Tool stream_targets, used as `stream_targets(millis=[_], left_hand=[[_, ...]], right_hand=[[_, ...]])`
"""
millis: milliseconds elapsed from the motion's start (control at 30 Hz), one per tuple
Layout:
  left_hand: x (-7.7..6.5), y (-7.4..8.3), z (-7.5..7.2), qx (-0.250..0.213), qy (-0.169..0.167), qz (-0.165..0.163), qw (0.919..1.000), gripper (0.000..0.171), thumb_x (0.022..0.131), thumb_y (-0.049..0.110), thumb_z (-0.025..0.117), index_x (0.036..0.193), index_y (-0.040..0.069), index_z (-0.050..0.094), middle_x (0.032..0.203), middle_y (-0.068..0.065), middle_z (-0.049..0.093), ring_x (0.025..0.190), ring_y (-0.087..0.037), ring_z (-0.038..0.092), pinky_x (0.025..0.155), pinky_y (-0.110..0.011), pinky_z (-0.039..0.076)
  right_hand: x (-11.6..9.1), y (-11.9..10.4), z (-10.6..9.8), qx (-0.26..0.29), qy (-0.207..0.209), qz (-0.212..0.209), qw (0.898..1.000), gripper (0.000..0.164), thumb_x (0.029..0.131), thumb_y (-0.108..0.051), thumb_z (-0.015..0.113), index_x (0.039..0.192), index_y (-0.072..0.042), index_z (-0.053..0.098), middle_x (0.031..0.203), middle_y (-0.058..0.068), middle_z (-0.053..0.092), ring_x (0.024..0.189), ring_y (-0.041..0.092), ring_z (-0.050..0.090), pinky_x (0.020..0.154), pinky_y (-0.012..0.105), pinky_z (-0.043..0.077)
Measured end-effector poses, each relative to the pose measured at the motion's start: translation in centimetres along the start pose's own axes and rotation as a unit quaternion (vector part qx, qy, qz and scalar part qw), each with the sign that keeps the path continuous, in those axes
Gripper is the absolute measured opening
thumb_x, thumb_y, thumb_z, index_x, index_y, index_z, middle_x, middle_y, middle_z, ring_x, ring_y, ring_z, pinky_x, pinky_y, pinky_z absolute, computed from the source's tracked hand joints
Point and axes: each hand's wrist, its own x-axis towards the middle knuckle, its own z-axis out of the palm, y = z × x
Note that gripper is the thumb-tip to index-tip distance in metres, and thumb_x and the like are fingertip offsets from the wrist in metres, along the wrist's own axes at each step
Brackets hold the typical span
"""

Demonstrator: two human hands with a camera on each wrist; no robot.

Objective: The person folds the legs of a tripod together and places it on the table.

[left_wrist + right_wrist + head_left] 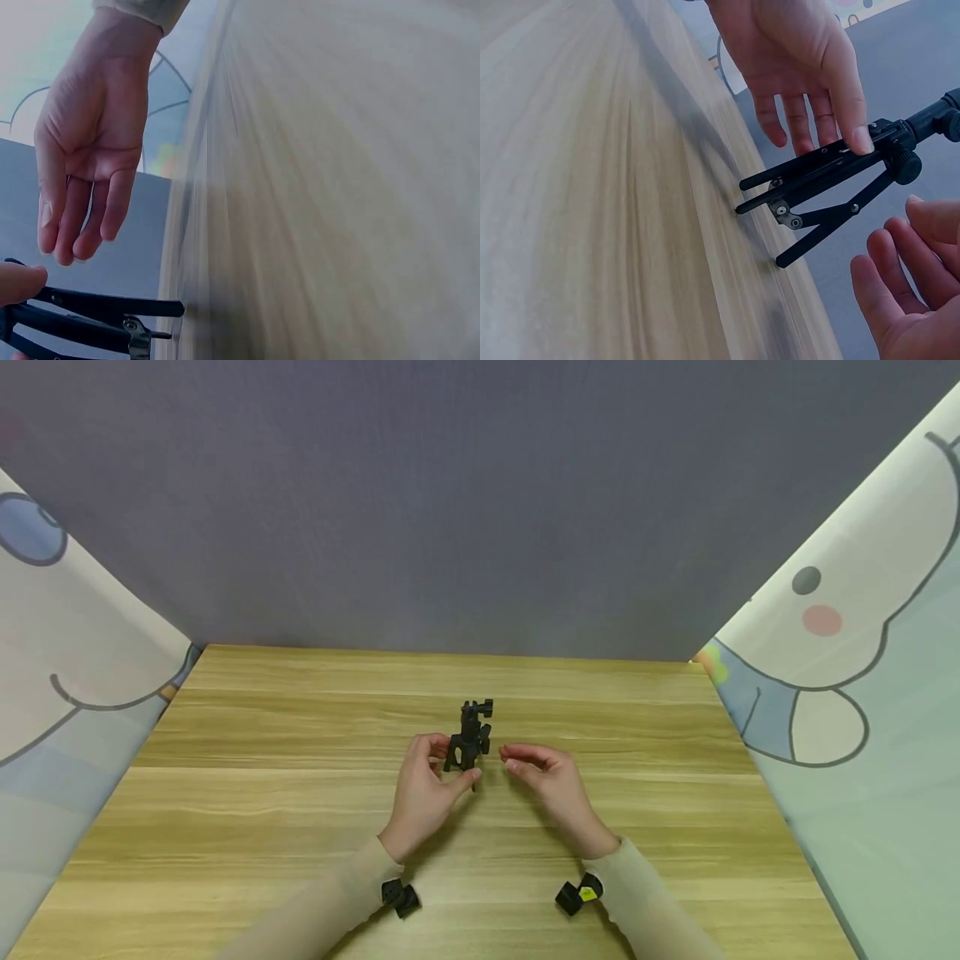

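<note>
A small black tripod stands upright over the middle of the table, its knobs and clamp head at the top. My left hand pinches it low on its body, thumb in front and fingers behind. In the right wrist view, the tripod has one leg swung outward on its hinged brace, while the other two lie closer to the centre column. Leg tips show close over the wood. My right hand is just right of the tripod, apart from it, with loosely bent fingers and nothing in them.
The wood-grain table reaches back to a grey wall panel. Cartoon-printed sheets flank it, a left sheet and a right sheet. Each sleeved wrist carries a small black camera, one on the left and one on the right.
</note>
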Motion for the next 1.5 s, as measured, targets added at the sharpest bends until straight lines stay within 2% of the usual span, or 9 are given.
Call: stream_targets(millis=[133,400,600,833,1033,1200,1367,1500], left_hand=[[0.0,-0.1,0.1,0.026,0.014,0.007,0.9995,0.053,0.074,0.021,0.091,0.112,0.004,0.058,0.106,-0.005,0.057,0.096,-0.028,0.057,0.084,-0.044,0.049],[0.2,0.0,0.1,0.049,0.024,0.034,0.998,0.049,0.072,0.02,0.09,0.107,0.004,0.06,0.102,-0.004,0.058,0.094,-0.028,0.058,0.08,-0.044,0.049],[0.4,-0.3,-0.4,0.061,0.026,0.057,0.9961,0.051,0.071,0.019,0.089,0.112,0.004,0.064,0.105,-0.005,0.063,0.096,-0.027,0.061,0.084,-0.046,0.051],[1.4,-1.2,-1.4,0.034,-0.04,0.103,0.9934,0.052,0.073,0.011,0.087,0.119,0.004,0.064,0.111,-0.008,0.065,0.103,-0.022,0.061,0.088,-0.046,0.052],[2.4,-2.0,-2.5,0.011,-0.11,0.11,0.9877,0.055,0.078,0.011,0.085,0.128,0.009,0.063,0.117,0.0,0.065,0.109,-0.019,0.061,0.087,-0.044,0.052],[3.1,-2.5,-3.3,-0.026,-0.169,0.107,0.9796,0.052,0.082,0.011,0.083,0.13,0.013,0.063,0.123,0.001,0.064,0.115,-0.02,0.059,0.09,-0.044,0.053],[3.6,-2.8,-3.5,-0.057,-0.193,0.101,0.9743,0.052,0.081,0.014,0.084,0.129,0.011,0.065,0.124,-0.003,0.065,0.116,-0.025,0.06,0.09,-0.047,0.053],[3.8,-2.9,-3.4,-0.058,-0.2,0.097,0.9733,0.052,0.08,0.014,0.085,0.128,0.01,0.066,0.124,-0.003,0.066,0.115,-0.023,0.061,0.09,-0.044,0.053]], right_hand=[[0.1,0.2,0.1,-0.006,0.001,-0.004,1.0,0.024,0.089,0.0,0.073,0.113,0.002,0.072,0.113,0.014,0.071,0.107,0.028,0.067,0.089,0.028,0.053],[0.4,0.3,0.4,-0.008,0.002,-0.003,1.0,0.026,0.088,0.002,0.073,0.113,0.001,0.072,0.114,0.012,0.072,0.107,0.026,0.066,0.09,0.03,0.053],[0.5,0.3,0.5,-0.009,0.002,0.002,1.0,0.027,0.088,0.001,0.074,0.114,0.001,0.072,0.115,0.012,0.071,0.107,0.025,0.066,0.09,0.03,0.054],[0.8,0.5,0.6,0.0,0.001,-0.002,1.0,0.027,0.087,0.005,0.073,0.115,0.004,0.071,0.114,0.016,0.071,0.105,0.03,0.067,0.087,0.029,0.055],[1.0,0.6,1.0,0.004,-0.006,-0.006,1.0,0.028,0.088,0.003,0.073,0.116,0.006,0.07,0.116,0.019,0.069,0.108,0.034,0.066,0.088,0.027,0.054],[1.1,0.6,1.5,-0.006,-0.012,-0.009,1.0,0.025,0.088,0.002,0.073,0.113,0.006,0.072,0.116,0.017,0.07,0.11,0.031,0.065,0.086,0.027,0.054],[1.0,0.5,2.0,-0.021,-0.008,-0.005,1.0,0.022,0.087,0.003,0.074,0.109,0.004,0.074,0.114,0.016,0.071,0.111,0.027,0.064,0.086,0.026,0.054],[1.1,0.8,2.1,-0.036,0.005,-0.005,0.999,0.018,0.086,0.003,0.075,0.104,0.001,0.077,0.109,0.013,0.073,0.107,0.024,0.065,0.084,0.025,0.054]])
